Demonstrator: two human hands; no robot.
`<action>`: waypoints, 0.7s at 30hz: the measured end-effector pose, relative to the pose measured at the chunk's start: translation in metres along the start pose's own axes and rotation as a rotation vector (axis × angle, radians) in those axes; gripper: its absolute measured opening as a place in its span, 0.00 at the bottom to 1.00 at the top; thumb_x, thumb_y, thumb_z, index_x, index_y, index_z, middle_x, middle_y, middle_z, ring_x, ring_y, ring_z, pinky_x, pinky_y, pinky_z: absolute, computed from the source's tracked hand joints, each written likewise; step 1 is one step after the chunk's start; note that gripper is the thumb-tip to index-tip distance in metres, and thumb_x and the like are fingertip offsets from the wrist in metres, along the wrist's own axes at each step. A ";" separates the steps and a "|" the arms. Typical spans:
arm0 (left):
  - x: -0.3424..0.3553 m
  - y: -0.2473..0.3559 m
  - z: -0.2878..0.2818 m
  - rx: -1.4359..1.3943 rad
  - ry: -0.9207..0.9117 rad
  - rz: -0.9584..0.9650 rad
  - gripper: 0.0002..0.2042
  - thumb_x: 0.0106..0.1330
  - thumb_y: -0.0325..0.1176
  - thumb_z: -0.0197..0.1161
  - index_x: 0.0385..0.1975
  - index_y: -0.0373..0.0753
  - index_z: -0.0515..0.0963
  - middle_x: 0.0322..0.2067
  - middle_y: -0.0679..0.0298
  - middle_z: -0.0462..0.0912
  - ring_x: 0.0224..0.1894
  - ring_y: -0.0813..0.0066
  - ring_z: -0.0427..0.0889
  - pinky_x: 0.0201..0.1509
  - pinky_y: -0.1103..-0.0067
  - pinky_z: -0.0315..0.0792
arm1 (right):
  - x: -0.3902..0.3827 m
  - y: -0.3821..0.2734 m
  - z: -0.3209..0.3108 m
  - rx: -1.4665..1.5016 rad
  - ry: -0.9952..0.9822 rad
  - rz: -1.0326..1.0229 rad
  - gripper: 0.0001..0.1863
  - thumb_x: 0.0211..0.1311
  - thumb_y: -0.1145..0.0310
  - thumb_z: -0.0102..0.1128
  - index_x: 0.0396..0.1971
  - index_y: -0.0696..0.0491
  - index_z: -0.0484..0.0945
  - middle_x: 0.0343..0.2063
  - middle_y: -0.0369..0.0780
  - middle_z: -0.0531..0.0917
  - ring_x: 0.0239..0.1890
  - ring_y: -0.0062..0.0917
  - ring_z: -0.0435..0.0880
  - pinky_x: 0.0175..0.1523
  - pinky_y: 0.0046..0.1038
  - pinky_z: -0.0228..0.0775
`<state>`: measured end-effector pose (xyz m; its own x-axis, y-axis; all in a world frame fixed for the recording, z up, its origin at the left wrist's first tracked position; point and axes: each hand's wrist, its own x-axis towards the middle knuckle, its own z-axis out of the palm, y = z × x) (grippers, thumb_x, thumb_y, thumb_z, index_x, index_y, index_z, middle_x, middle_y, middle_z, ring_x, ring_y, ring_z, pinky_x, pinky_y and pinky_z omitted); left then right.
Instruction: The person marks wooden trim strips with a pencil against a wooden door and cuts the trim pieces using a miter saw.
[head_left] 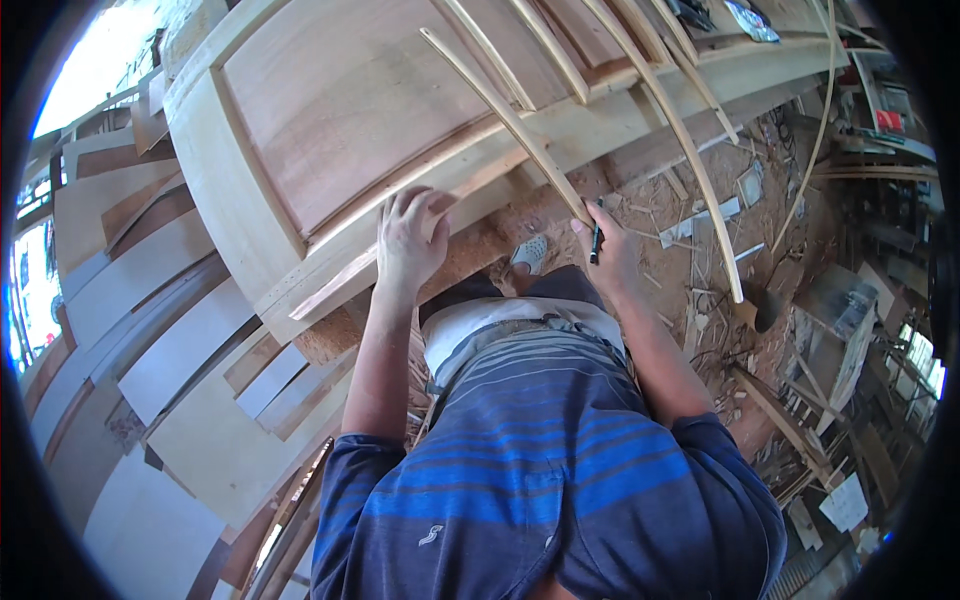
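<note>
A large wooden panel door (330, 110) lies flat in front of me, with a pinkish recessed panel inside a paler frame. My left hand (412, 235) is over its near edge, fingers bent and apart, thumb spread. Beneath it, a pale wooden strip (340, 283) runs along that edge; whether the fingers touch it I cannot tell. My right hand (612, 248) is closed around the near end of a thin wooden strip (510, 125), which slants away over the door to the left. A dark pen or pencil (597, 240) is also held in that hand.
Several more thin strips (690, 150) lie across the door and overhang its near edge. A small silvery packet (752, 22) rests at the far right. Stacked boards (190, 350) fill the left side. Shavings and offcuts (700, 225) litter the floor.
</note>
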<state>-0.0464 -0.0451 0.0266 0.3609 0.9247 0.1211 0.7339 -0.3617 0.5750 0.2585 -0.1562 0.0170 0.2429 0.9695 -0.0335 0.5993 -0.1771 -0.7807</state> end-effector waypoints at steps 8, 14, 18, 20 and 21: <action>0.068 0.036 0.053 0.019 0.122 0.157 0.50 0.58 0.52 0.78 0.78 0.41 0.59 0.76 0.45 0.61 0.78 0.44 0.60 0.80 0.51 0.55 | -0.010 0.001 -0.012 -0.004 -0.098 0.046 0.20 0.74 0.66 0.65 0.60 0.61 0.81 0.48 0.58 0.87 0.51 0.48 0.89 0.53 0.37 0.81; 0.067 0.041 0.078 0.217 0.012 0.108 0.61 0.55 0.76 0.69 0.80 0.37 0.54 0.80 0.42 0.52 0.83 0.42 0.46 0.85 0.49 0.36 | -0.020 -0.004 -0.005 -0.014 -0.079 0.031 0.21 0.71 0.70 0.65 0.61 0.59 0.81 0.47 0.56 0.87 0.49 0.51 0.88 0.53 0.41 0.81; 0.071 0.041 0.079 0.246 -0.003 0.109 0.64 0.52 0.80 0.66 0.81 0.39 0.54 0.80 0.44 0.52 0.83 0.44 0.47 0.85 0.46 0.36 | -0.022 0.004 0.002 -0.013 -0.049 -0.024 0.20 0.71 0.71 0.64 0.61 0.59 0.81 0.49 0.56 0.87 0.50 0.51 0.88 0.53 0.42 0.81; 0.069 0.038 0.082 0.240 0.000 0.105 0.64 0.52 0.81 0.66 0.81 0.40 0.53 0.81 0.44 0.52 0.84 0.44 0.47 0.85 0.46 0.35 | -0.023 0.003 0.005 -0.003 -0.050 -0.010 0.20 0.71 0.71 0.64 0.61 0.59 0.81 0.49 0.56 0.87 0.51 0.51 0.88 0.53 0.42 0.81; 0.070 0.036 0.083 0.230 0.010 0.106 0.65 0.51 0.81 0.66 0.82 0.41 0.51 0.81 0.45 0.51 0.84 0.44 0.46 0.85 0.45 0.35 | -0.021 0.003 0.006 0.003 -0.055 -0.019 0.21 0.71 0.72 0.64 0.61 0.59 0.81 0.50 0.56 0.87 0.51 0.51 0.88 0.53 0.42 0.81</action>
<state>0.0533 -0.0033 -0.0111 0.4380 0.8809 0.1792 0.8044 -0.4731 0.3593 0.2508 -0.1766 0.0114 0.1886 0.9806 -0.0527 0.6009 -0.1577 -0.7836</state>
